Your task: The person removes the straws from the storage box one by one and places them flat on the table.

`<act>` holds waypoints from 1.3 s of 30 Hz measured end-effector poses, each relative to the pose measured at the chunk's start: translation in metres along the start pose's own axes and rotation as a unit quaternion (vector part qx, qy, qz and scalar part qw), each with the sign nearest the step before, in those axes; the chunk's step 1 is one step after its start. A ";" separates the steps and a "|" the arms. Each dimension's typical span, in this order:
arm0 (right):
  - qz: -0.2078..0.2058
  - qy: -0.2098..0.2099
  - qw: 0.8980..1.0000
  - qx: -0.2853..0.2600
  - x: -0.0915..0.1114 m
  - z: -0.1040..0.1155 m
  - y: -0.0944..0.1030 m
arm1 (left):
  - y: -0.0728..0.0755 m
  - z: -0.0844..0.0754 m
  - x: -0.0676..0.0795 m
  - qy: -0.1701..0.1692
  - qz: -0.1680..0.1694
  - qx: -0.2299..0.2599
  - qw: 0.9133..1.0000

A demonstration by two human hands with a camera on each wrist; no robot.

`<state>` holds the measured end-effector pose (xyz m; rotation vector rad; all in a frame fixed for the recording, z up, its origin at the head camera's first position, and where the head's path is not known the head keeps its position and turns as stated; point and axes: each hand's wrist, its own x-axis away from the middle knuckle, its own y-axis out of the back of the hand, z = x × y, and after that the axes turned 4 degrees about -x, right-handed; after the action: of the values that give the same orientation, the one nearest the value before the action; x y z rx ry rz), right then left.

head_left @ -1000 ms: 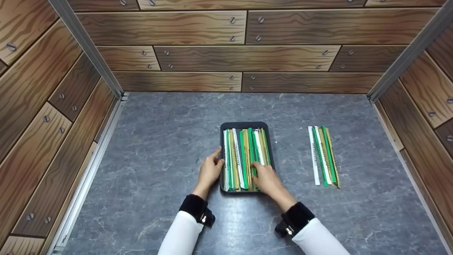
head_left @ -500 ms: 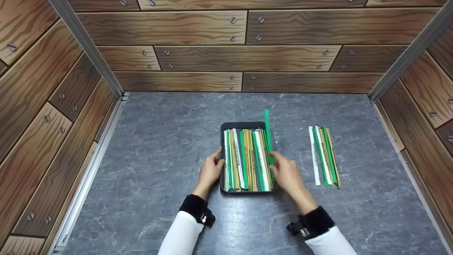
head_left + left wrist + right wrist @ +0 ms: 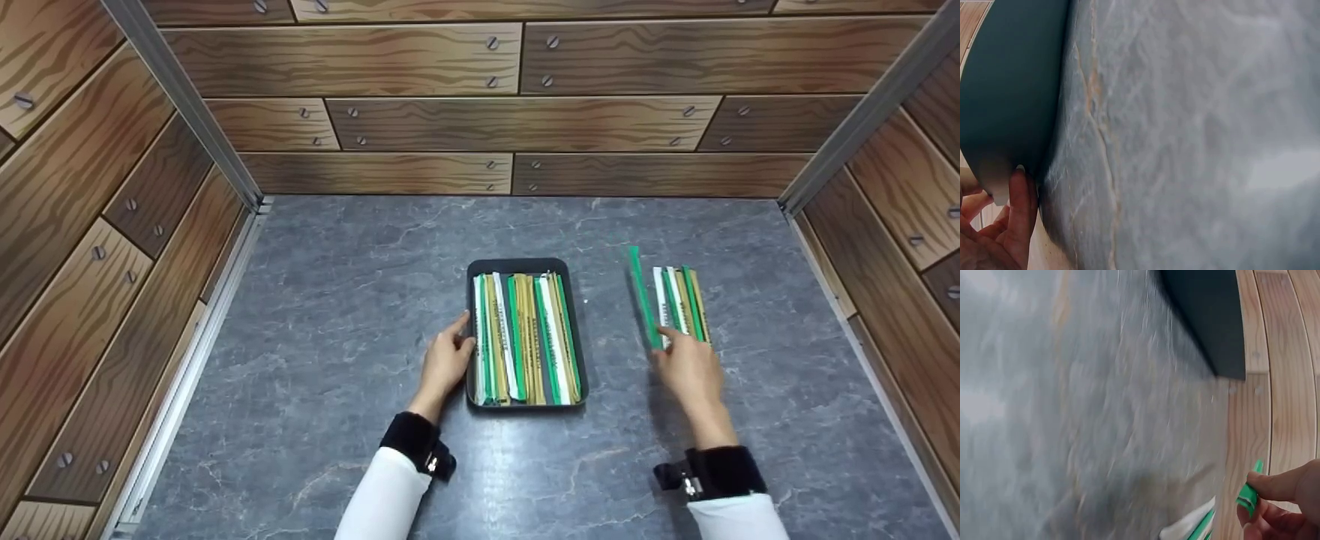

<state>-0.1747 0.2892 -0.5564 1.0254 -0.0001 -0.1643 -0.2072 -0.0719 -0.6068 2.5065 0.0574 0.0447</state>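
My right hand [image 3: 691,375] pinches a long, slim green wrapped stick [image 3: 641,289] near its lower end, between thumb and fingers. The stick tilts, just left of a row of white, green and gold wrapped sticks [image 3: 679,300]; the hand covers the row's lower part. In the right wrist view, the green stick's end [image 3: 1247,498] shows between the fingertips. A black tray [image 3: 517,265] holds many similar sticks side by side. My left hand [image 3: 444,364] touches the tray's left side. In the left wrist view, a finger [image 3: 1019,208] rests against the dark tray wall [image 3: 1013,84].
The grey marbled table [image 3: 337,300] carries the tray near its middle and the row to the right. Wood-patterned panels [image 3: 420,124] stand behind and along both sides. Metal corner strips [image 3: 187,101] join the panels.
My right hand has taken the green stick out of the tray and carried it right, to the left side of the separate row. My left hand has stayed at the tray.
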 end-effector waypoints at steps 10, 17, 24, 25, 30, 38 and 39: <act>0.033 -0.091 0.995 0.025 -0.001 -0.026 0.001 | -0.001 0.001 0.001 -0.005 -0.001 -0.007 1.000; 0.041 -0.097 0.994 0.027 -0.004 -0.035 -0.001 | -0.002 0.002 0.001 -0.011 -0.009 -0.006 1.000; 0.053 -0.114 0.992 0.018 -0.003 -0.034 -0.001 | -0.001 0.001 0.000 -0.004 -0.002 -0.003 1.000; 0.050 -0.115 0.992 0.018 -0.003 -0.032 -0.001 | -0.001 0.001 0.000 -0.004 -0.002 -0.002 1.000; 0.012 -0.073 0.997 -0.010 -0.002 -0.021 -0.006 | 0.001 0.000 0.001 -0.004 -0.003 -0.004 1.000; 0.062 0.000 0.993 -0.096 -0.003 0.000 -0.027 | 0.001 -0.002 0.000 0.001 0.004 -0.016 1.000; 0.073 -0.001 0.992 -0.101 -0.004 0.002 -0.030 | 0.001 -0.002 0.000 0.002 0.004 -0.020 1.000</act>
<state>-0.1825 0.2725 -0.5801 0.8188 -0.0586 -0.0298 -0.2076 -0.0717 -0.6041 2.4678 0.0480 0.0523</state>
